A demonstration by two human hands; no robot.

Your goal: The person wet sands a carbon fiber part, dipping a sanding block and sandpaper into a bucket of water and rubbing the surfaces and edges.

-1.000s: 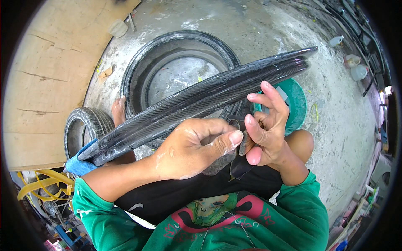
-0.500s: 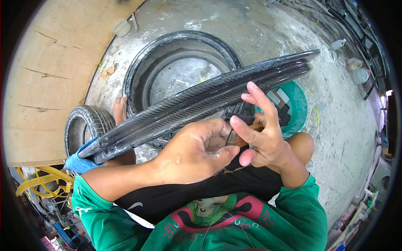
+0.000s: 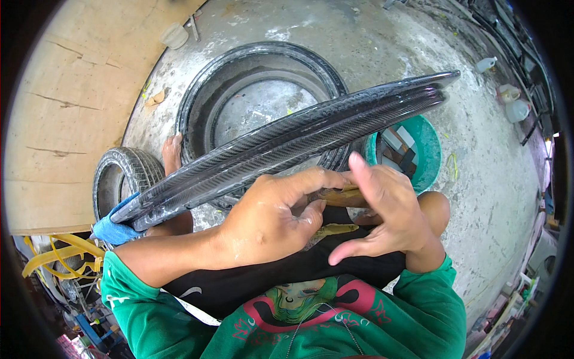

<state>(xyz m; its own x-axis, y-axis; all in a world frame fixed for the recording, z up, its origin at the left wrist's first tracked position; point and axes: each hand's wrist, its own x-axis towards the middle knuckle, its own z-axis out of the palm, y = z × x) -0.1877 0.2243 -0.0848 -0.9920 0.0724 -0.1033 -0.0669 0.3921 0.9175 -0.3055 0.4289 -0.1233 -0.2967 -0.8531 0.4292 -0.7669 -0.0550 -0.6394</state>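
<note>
A long black carbon-fibre part (image 3: 281, 140) with a glossy weave lies slantwise across my legs, rising from lower left to upper right. Its near-left end rests on a blue cloth (image 3: 115, 230). Just below the part, my left hand (image 3: 260, 224) pinches a brown, wood-like piece (image 3: 344, 196) between thumb and fingers; its exact kind is unclear. My right hand (image 3: 388, 206) is beside the piece's other end, thumb spread wide and fingers stretched, partly covering it. I cannot tell whether the right fingers touch it.
Beyond the part, a large tyre (image 3: 197, 102) lies flat on the concrete floor, with a smaller tyre (image 3: 143, 170) to its left. A teal bucket (image 3: 431, 157) holding several blocks stands at right. A wooden board (image 3: 66, 131) is at far left; plastic jugs (image 3: 517, 109) are far right.
My right hand has turned and its fingers and thumb have spread apart. The brown piece has swung to lie more level in my left hand. The carbon-fibre part has barely shifted.
</note>
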